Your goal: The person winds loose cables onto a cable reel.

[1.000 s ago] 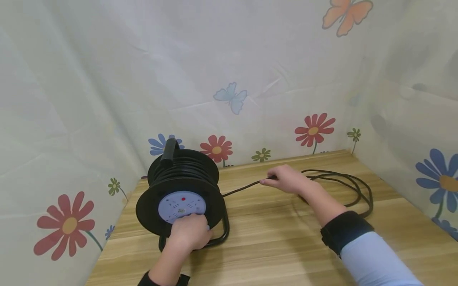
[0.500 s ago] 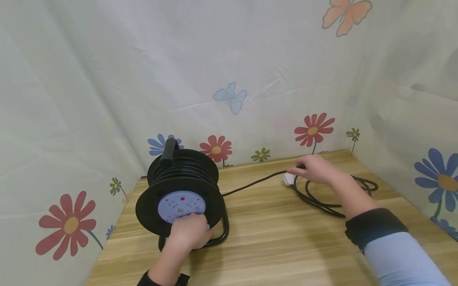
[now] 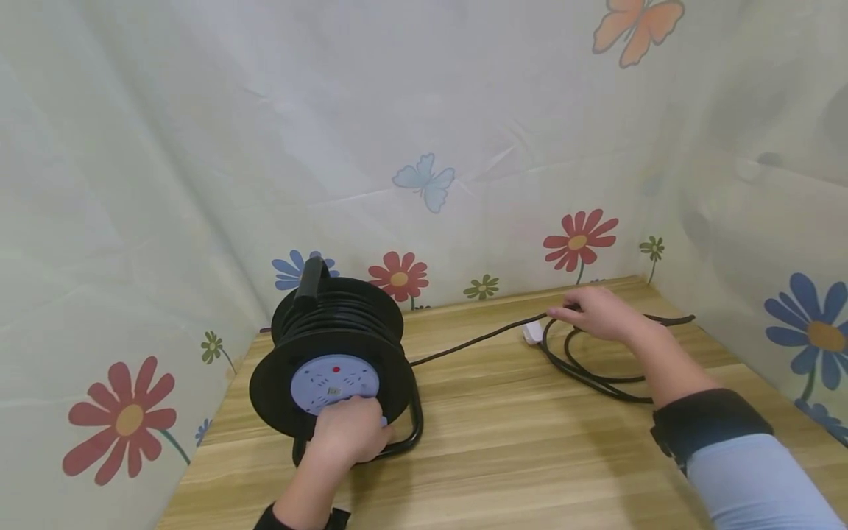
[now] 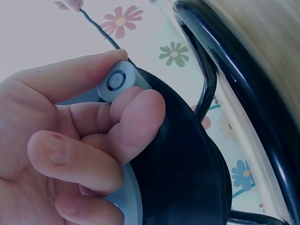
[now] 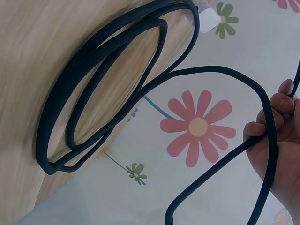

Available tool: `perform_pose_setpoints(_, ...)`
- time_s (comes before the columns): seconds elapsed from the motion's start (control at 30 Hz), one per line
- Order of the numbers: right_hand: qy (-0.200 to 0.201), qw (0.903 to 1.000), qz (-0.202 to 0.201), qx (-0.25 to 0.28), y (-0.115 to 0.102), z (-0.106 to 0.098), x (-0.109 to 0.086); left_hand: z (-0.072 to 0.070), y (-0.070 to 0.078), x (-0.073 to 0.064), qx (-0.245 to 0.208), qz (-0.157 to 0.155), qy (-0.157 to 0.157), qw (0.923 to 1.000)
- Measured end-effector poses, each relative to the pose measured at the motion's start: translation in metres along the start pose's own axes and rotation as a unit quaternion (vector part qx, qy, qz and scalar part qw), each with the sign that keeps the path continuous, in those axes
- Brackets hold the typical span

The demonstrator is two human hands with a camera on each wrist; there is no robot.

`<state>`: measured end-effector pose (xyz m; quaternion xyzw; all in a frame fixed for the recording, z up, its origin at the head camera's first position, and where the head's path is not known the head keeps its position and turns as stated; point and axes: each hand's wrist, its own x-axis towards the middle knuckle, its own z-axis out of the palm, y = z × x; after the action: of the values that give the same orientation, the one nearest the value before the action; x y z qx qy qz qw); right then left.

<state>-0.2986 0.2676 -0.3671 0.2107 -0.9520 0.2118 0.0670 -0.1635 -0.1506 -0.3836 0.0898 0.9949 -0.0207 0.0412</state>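
A black cable reel (image 3: pixel 380 316) with a pale blue socket face (image 3: pixel 311 386) stands on its tube frame at the left of the table. My left hand (image 3: pixel 351 433) pinches the small grey-blue crank knob (image 4: pixel 116 82) on the reel's front, thumb and fingers around it. From the reel a black cable (image 3: pixel 480 339) runs right to my right hand (image 3: pixel 606 315), whose fingers curl round it above the table. Beyond that hand the cable lies in loose loops (image 5: pixel 70 89), and a white plug (image 3: pixel 532 333) rests at their left end.
The wood-grain table (image 3: pixel 490 434) is bounded by a pale curtain (image 3: pixel 344 110) printed with flowers and butterflies at the back and both sides. The reel's black carrying handle (image 3: pixel 310 283) rises at its top, and its tube frame (image 3: pixel 416 419) reaches out at the right.
My right hand has moved right and away from the reel along with the cable; the white plug has come into view and the loops have shifted. My left hand stays at the knob.
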Motion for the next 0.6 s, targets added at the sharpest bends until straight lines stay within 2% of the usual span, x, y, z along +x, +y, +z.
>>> perform_pose_setpoints(0.23, 0.004, 1.0, 0.005, 0.0, -0.005, 0.004, 0.002, 0.003, -0.005, -0.002, -0.006, -0.003, 0.004, 1.0)
perform_pose_setpoints(0.6, -0.006, 0.9998, -0.004, 0.016, -0.02, 0.014, 0.006, 0.008, -0.022, -0.011, -0.001, -0.005, 0.016, 0.9999)
